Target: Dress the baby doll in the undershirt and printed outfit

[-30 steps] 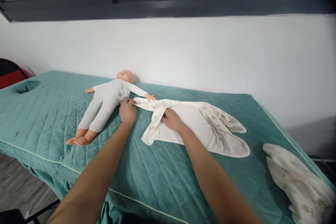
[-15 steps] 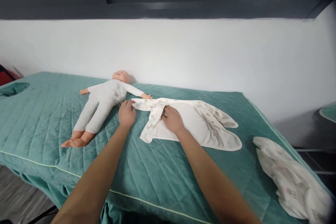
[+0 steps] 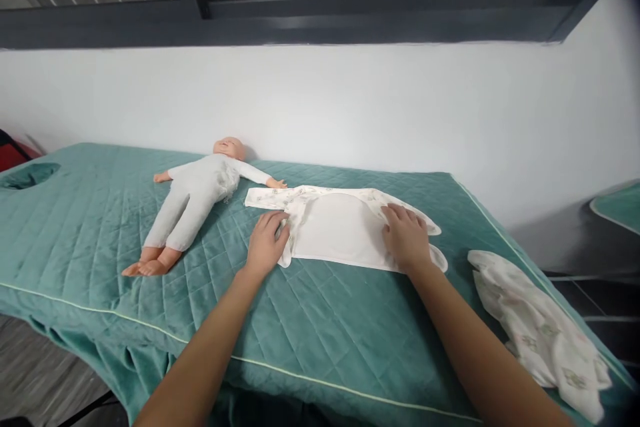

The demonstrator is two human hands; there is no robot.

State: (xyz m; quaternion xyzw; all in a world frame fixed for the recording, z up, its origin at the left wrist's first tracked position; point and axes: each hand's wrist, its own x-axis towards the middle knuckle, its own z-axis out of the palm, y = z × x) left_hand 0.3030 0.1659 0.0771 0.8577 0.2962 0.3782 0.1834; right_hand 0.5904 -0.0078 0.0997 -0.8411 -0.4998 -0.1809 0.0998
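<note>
A small white baby top [image 3: 340, 230] with a printed pattern lies spread on the bed, its front opened out and its plain inside facing up. One sleeve stretches left toward the doll's hand. My left hand [image 3: 266, 240] rests at the top's left front edge, thumb apart from the curved fingers. On the right front flap lies my right hand [image 3: 407, 237], fingers spread and pressing on the cloth, hiding part of it. Left of the top, a baby doll [image 3: 197, 183] in a white suit lies on its back, arms out.
A green quilted cover [image 3: 320, 327] spans the bed, with a face hole at the far left. Crumpled printed white cloth [image 3: 535, 327] lies near the right edge. A white wall [image 3: 325, 113] with a barred window above it stands behind the bed.
My left hand has moved right, from the sleeve end to the left front edge. My right hand has shifted to the right flap, and the top now lies flatter and more open.
</note>
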